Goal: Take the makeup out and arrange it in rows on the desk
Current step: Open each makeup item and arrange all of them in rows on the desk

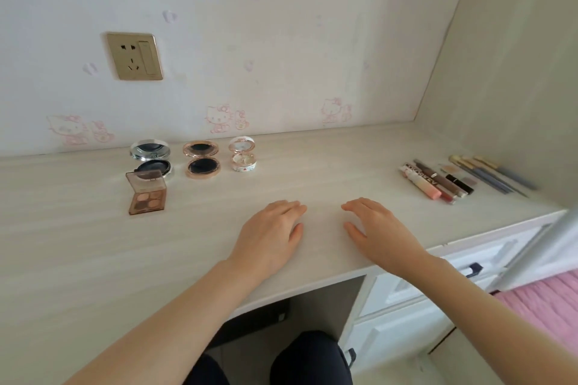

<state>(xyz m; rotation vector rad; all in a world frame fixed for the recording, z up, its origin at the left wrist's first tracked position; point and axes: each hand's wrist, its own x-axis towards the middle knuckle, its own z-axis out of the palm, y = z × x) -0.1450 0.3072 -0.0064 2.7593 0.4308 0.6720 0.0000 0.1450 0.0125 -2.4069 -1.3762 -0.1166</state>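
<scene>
Three open round compacts stand in a row near the wall: a silver compact [151,159], a rose-gold compact [202,159] and a small white patterned compact [243,155]. An open brown eyeshadow palette [147,197] lies in front of the silver one. At the right lie several tubes and pencils [434,182] side by side, with makeup brushes [491,173] beyond them. My left hand [270,234] and my right hand [377,231] rest flat on the pale desk [78,244], palms down, holding nothing.
A gold wall socket [134,55] sits on the wall above the compacts. A side panel [516,87] closes the desk on the right. White drawers [438,284] are under the desk's right end, and my knees [306,359] are below its front edge.
</scene>
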